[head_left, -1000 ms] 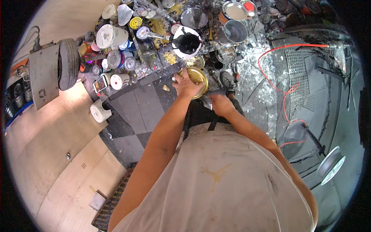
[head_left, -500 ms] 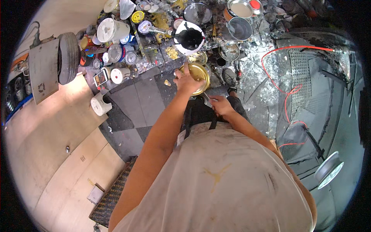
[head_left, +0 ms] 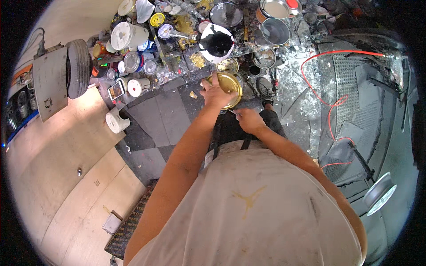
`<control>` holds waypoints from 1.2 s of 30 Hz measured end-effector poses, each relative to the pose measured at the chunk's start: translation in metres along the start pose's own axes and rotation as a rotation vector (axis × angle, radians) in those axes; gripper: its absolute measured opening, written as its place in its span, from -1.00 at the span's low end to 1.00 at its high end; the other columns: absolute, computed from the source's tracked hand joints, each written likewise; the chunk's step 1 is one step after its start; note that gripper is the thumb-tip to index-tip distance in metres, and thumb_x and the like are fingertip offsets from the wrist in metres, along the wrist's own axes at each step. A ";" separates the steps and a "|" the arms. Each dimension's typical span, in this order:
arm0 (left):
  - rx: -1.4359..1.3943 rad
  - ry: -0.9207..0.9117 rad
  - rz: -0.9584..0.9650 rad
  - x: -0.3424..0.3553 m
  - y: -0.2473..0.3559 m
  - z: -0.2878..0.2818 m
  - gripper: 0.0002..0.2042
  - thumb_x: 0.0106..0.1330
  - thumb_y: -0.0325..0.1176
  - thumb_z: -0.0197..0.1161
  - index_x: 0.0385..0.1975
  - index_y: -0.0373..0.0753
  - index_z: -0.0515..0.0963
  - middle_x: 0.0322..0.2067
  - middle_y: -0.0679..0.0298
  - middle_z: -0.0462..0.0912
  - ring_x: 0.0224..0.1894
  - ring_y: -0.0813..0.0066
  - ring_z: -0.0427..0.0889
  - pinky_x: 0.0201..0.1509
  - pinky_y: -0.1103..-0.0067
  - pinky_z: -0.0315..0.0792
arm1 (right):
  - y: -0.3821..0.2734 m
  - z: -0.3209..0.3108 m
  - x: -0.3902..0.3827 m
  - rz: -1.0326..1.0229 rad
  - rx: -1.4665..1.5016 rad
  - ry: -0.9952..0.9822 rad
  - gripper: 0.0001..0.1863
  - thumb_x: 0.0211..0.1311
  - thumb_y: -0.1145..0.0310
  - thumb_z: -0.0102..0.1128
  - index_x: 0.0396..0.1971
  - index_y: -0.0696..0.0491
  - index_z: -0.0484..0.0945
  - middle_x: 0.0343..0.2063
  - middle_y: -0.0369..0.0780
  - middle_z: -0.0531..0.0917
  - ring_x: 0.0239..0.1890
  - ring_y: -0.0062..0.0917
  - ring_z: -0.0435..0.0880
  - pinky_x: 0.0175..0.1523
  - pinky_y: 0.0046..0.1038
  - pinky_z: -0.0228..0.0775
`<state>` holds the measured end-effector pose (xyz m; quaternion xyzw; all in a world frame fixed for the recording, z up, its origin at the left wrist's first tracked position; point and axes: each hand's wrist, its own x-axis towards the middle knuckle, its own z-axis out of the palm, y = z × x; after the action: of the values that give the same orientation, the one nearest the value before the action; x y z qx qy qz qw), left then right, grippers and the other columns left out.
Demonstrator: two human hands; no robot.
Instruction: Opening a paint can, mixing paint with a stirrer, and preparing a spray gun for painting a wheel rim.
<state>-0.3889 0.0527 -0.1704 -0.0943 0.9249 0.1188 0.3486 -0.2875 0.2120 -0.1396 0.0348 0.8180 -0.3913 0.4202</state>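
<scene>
My left hand (head_left: 214, 94) holds a round gold can (head_left: 233, 84) from above, fingers spread over its top and edge. My right hand (head_left: 248, 119) is closed on a thin metal tool (head_left: 234, 111), small in view, reaching to the can's near rim. Beyond the can are another open can (head_left: 226, 66) and a white vessel with black paint inside (head_left: 217, 44). My shoe (head_left: 265, 91) stands to the right of the gold can.
Paint cans and buckets (head_left: 128, 35) crowd the back work area. At left are a phone (head_left: 116, 91), a tire (head_left: 80, 68) and a white plastic container (head_left: 116, 119). A red hose (head_left: 341, 51) loops at right, above a wheel rim (head_left: 379, 193).
Since a second ago the view has shifted slightly. My right hand has moved a little left and up, closer to the can's near rim; my left hand stays on the can.
</scene>
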 end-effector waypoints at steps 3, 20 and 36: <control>0.027 -0.014 -0.034 -0.007 -0.006 0.001 0.40 -0.16 0.37 0.57 0.62 0.00 -0.24 0.50 -0.40 -0.12 0.58 -0.27 -0.07 0.48 -0.19 0.02 | -0.014 0.003 -0.011 0.065 -0.026 0.001 -0.64 0.39 0.32 0.18 0.13 -0.02 0.68 -0.04 0.02 0.73 0.05 0.00 0.71 0.19 -0.06 0.53; 0.023 -0.060 -0.110 -0.021 0.032 -0.016 0.48 -0.22 0.40 0.60 0.62 -0.08 -0.29 0.60 -0.13 -0.36 0.57 -0.50 -0.25 0.37 -0.42 0.12 | 0.043 0.046 0.008 0.337 1.114 -0.293 -0.50 0.50 0.23 0.22 0.37 0.00 0.47 -0.53 -0.34 0.49 -0.66 -0.62 0.39 -0.59 -0.44 0.34; 0.068 -0.054 -0.082 -0.031 0.042 -0.014 0.18 -0.11 0.22 0.56 0.57 0.42 -0.05 0.62 0.11 -0.29 0.55 -0.54 -0.18 0.29 -0.34 0.33 | 0.046 0.026 0.006 0.110 0.441 -0.057 -0.61 0.42 0.19 0.21 0.15 0.00 0.68 -0.09 0.03 0.75 -0.05 -0.11 0.74 0.09 -0.24 0.56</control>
<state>-0.3860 0.0916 -0.1332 -0.1172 0.9140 0.0756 0.3809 -0.2571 0.2246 -0.1810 0.1590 0.6973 -0.5379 0.4462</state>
